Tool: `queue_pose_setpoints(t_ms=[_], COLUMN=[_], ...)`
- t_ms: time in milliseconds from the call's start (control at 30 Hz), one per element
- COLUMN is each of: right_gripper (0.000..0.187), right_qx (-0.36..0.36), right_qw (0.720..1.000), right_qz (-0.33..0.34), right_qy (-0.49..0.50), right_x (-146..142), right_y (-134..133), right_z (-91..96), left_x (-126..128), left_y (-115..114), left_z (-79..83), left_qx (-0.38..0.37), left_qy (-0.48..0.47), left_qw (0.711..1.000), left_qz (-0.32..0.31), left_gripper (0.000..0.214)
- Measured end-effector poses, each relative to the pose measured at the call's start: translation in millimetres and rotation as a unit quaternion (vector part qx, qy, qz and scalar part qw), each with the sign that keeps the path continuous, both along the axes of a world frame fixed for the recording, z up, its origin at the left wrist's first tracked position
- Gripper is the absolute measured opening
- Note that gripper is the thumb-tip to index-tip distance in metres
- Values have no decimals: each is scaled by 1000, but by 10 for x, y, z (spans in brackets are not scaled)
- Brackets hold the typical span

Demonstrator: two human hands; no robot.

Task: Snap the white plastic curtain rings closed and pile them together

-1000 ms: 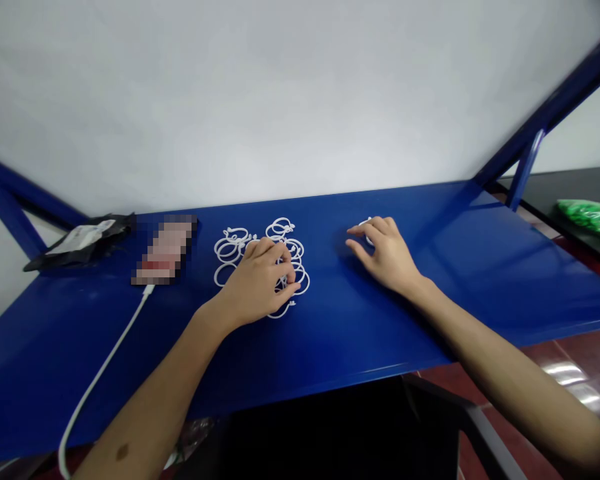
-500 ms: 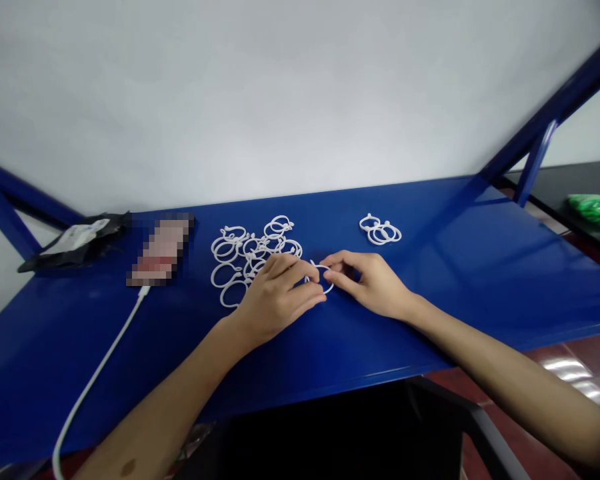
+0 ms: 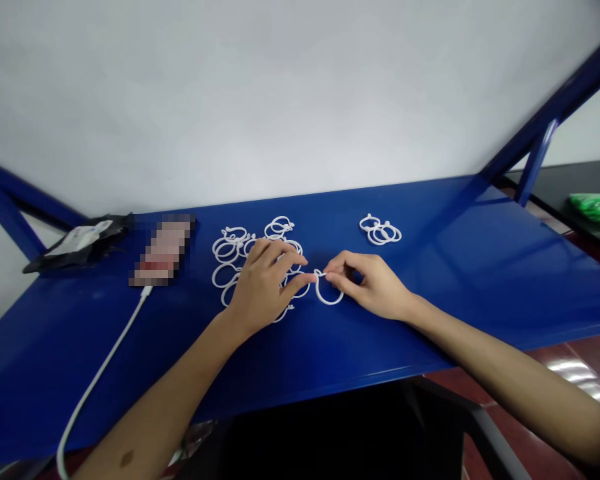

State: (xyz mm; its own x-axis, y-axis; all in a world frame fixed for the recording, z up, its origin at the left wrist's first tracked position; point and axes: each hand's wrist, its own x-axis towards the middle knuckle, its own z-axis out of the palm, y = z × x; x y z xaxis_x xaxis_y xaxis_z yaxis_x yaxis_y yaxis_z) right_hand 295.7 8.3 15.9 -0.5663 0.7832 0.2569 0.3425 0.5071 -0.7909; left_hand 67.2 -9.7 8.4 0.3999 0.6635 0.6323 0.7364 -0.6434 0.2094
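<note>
White ring [image 3: 329, 303] at the near middle of the blue tabletop [image 3: 405, 333], between the two hands. The right hand [image 3: 373, 283] pinches its upper edge between thumb and bent forefinger, the grip drawn close. The left hand [image 3: 265, 283], loosely curved with thumb and forefinger apart, brings its thumb tip to the ring's looped end; whether it bears any weight I cannot tell, and its farther fingers are partly hidden.

I judge the ring light and springy, probably smooth plastic: thin enough to flex, unlikely to break under a gentle pinch, though its rounded section may roll between the fingertips. I would take hold beside the looped end, where the shape gives the fingers a stop.

Left of the ring, a loose pile of rings [image 3: 225, 275] lies overlapping, partly beneath the left hand; their small end knobs could snag. Far right, a small cluster of rings [image 3: 383, 235] lies overlapped. The tabletop is flat and slightly glossy. At far left I note a crinkled black pouch [image 3: 80, 240] with a pale label, and a flat pixelated device [image 3: 163, 250] trailing a smooth white cable [image 3: 97, 383].
</note>
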Motion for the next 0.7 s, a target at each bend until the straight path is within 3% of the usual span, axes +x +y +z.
queue_pose_setpoints(t_ms=[267,567,700], right_gripper=[21,18,15], right_qx=[18,126,136], right_qw=[999,986,988], right_qz=[46,107,74], right_qy=[-1,14,9], right_x=[10,41,8], right_y=[-13,-50,-25], right_z=[-20,-16,-42], left_x=[41,154,130], left_y=[-15,-108,-71], left_z=[-52,-62,-52], left_qx=[11,38,32], left_qy=[13,33,48], left_qw=[1000,999,998], left_qz=[8,15,12], left_gripper=[21,32,29])
